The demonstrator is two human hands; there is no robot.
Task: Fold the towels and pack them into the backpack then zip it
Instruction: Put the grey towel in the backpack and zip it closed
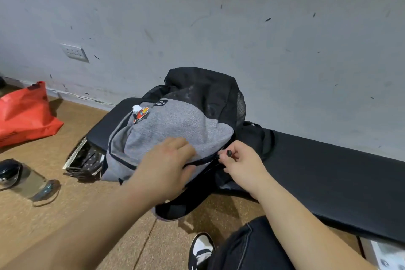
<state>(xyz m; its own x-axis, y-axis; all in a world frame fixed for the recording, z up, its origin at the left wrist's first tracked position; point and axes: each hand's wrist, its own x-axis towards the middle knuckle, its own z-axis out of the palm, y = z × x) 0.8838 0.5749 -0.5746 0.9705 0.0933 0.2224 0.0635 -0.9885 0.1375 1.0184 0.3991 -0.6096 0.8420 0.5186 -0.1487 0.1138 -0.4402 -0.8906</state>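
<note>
A grey and black backpack [173, 125] lies on a black padded bench [328, 173] against the wall, its black mesh end propped toward the wall. My left hand [166, 164] lies on the grey front panel and grips the fabric by the dark zipper line, thumb under the seam. My right hand [241, 160] pinches the zipper pull [222, 153] at the backpack's right side. No towel shows outside the backpack. A small red and white charm [140, 112] hangs near the front pocket.
A red bag [24, 114] lies on the brown floor at the left. A clear water bottle [28, 180] lies on its side near it. A patterned box [85, 158] sits under the bench end. My knee and shoe [201, 247] are at the bottom.
</note>
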